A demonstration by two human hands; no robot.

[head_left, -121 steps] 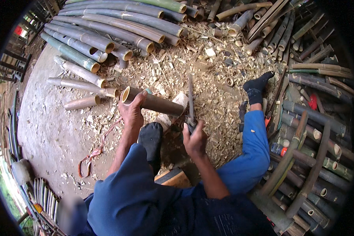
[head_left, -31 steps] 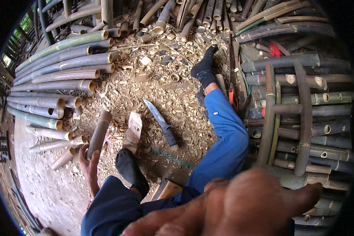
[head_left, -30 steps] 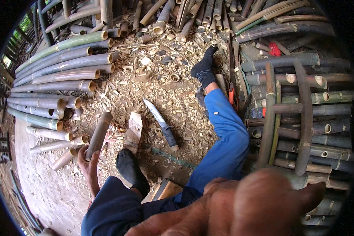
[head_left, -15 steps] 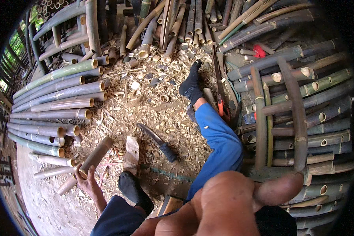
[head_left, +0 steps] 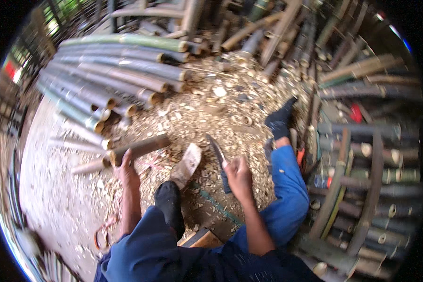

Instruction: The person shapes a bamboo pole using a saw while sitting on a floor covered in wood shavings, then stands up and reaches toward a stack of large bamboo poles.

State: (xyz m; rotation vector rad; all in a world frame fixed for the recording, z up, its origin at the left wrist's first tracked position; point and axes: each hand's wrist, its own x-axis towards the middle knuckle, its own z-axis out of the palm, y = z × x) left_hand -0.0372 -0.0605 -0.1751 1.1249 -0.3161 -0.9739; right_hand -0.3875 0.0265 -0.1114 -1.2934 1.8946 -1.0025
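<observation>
Left hand (head_left: 128,172) is clamping bamboo tube (head_left: 148,146) near its left end, forearm extending forward; right hand (head_left: 239,176) is curling at knife (head_left: 216,149), can't tell if gripping.

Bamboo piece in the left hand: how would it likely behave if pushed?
The bamboo piece looks stiff, running straight though the left hand holds it near one end. Its rounded body would probably roll if pushed sideways. It may be light for its size, judging by the hollow ends of nearby bamboo poles.
</observation>
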